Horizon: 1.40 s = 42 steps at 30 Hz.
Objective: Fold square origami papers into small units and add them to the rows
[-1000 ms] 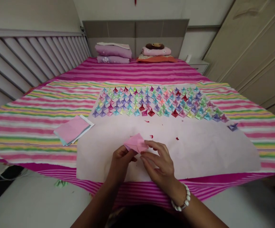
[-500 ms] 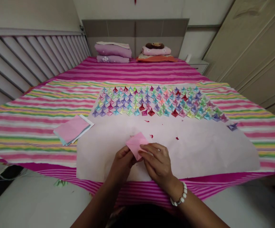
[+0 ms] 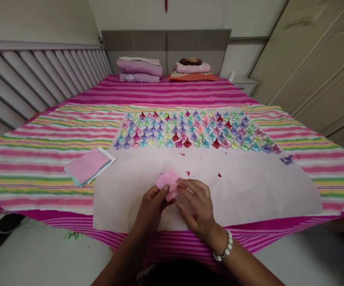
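A folded square of pink paper (image 3: 169, 183) is held just above the large pale sheet (image 3: 249, 186), tilted with one corner toward me. My left hand (image 3: 151, 204) pinches its lower left side, thumb on top and fingers underneath. At the paper's right corner is my right hand (image 3: 198, 204), its fingertips at the edge. The right thumb stands apart from the index finger, and those fingers are slightly blurred. Many small folded paper shapes (image 3: 186, 143) in mixed colours stand in rows across the far part of the sheet. A lone purple folded shape (image 3: 287, 159) sits at the sheet's right edge.
A stack of paper squares (image 3: 87, 165), pink on top, lies left of the sheet on the striped bedspread (image 3: 35, 159). Red scraps (image 3: 219, 175) dot the sheet. Folded bedding (image 3: 140, 69) rests by the headboard. Green folded paper (image 3: 73, 235) is on the floor.
My left thumb has come over the top of the pink paper. My right fingers have slid off its face to the right corner. The view has shifted slightly.
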### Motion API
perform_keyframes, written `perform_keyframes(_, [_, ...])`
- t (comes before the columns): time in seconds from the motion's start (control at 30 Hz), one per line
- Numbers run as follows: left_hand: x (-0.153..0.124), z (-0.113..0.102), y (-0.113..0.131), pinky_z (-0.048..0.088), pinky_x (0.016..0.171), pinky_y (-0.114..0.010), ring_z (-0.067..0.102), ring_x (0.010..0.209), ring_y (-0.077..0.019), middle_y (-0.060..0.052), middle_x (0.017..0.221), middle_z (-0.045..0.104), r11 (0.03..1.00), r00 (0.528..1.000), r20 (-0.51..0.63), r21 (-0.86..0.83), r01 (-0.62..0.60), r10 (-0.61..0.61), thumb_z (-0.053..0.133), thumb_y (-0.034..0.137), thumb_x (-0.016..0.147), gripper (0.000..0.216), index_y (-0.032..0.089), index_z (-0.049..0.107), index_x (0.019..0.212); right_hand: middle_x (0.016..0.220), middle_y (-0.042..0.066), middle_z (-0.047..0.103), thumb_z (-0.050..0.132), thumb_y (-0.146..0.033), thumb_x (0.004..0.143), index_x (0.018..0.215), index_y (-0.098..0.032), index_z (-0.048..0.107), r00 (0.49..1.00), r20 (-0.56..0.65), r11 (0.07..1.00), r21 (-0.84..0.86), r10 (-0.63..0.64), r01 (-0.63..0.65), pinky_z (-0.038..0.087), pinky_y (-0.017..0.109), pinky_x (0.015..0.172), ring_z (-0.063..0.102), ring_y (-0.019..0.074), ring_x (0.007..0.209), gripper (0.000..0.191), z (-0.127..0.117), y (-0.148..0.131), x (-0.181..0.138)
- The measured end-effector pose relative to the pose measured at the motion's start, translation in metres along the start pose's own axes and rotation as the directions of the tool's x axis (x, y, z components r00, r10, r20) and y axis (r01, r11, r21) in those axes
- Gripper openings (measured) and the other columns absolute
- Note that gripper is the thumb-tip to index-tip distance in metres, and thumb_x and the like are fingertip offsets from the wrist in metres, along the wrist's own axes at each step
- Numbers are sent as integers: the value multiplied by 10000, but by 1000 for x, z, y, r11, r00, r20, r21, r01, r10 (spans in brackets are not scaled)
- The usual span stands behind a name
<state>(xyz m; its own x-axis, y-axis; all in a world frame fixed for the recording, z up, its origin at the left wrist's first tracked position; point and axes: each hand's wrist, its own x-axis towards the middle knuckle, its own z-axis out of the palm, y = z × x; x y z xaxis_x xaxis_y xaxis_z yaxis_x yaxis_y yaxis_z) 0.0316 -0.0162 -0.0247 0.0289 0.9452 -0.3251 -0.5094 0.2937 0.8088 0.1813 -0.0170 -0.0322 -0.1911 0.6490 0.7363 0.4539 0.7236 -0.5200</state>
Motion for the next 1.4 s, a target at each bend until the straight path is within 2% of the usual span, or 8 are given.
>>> perform_keyframes(0.1, [0,2,-1,505,709,-250,605,707,-128,-12,718,679,986,995,-12,137,-92,95,731,354,743,216,143,717,782,1193,107,621,679,-319,807,1221,-245,574,925,-76,912,212,373,-351,463,449,879,562,282,1094,434,4,1,5])
perform_keyframes(0.2, [-1,3,0,482,726,-282,603,728,-161,-18,727,687,953,988,4,262,-152,156,700,382,762,244,152,733,839,1023,73,679,567,-481,869,1081,-227,653,786,132,649,491,604,-581,489,377,789,621,232,921,342,8,7,10])
perform_keyframes(0.3, [-1,4,1,451,716,-274,586,736,-171,-8,716,680,916,976,4,344,-205,217,699,389,750,241,161,739,817,862,57,698,376,-563,932,905,-202,712,708,271,429,638,652,-639,485,344,738,617,200,797,494,10,10,14])
perform_keyframes(0.43, [-1,3,1,421,665,-251,541,662,-142,20,644,631,907,973,4,361,-217,232,705,375,742,219,163,696,689,696,16,678,706,-499,746,744,-197,694,620,331,296,659,711,-692,479,301,648,591,168,654,302,8,7,19])
perform_keyframes(0.57, [0,2,-1,418,661,-244,517,644,-125,28,627,599,923,980,20,331,-195,200,695,384,758,255,157,656,651,651,0,688,820,-434,616,730,-201,668,581,407,188,682,705,-707,488,301,606,606,161,588,300,8,3,20])
perform_keyframes(0.83, [3,3,-2,427,676,-260,543,664,-142,4,632,633,944,990,-8,303,-132,141,787,376,652,268,132,677,656,537,-25,629,843,-388,598,619,-193,596,574,404,182,684,712,-707,455,277,557,580,149,534,316,14,5,18])
perform_keyframes(1.17, [11,-10,2,418,608,-223,515,586,-103,20,600,592,966,983,-64,206,-154,170,737,403,722,277,147,651,664,537,-25,602,837,-323,577,563,-152,634,512,390,165,651,765,-741,346,214,497,473,86,498,266,13,9,14])
perform_keyframes(1.4, [3,3,-6,466,721,-238,615,821,-152,-61,917,707,991,993,105,113,-70,58,796,321,667,362,163,701,979,533,-25,606,818,-307,594,579,-165,656,518,279,200,699,808,-687,374,229,539,487,98,520,216,16,9,14])
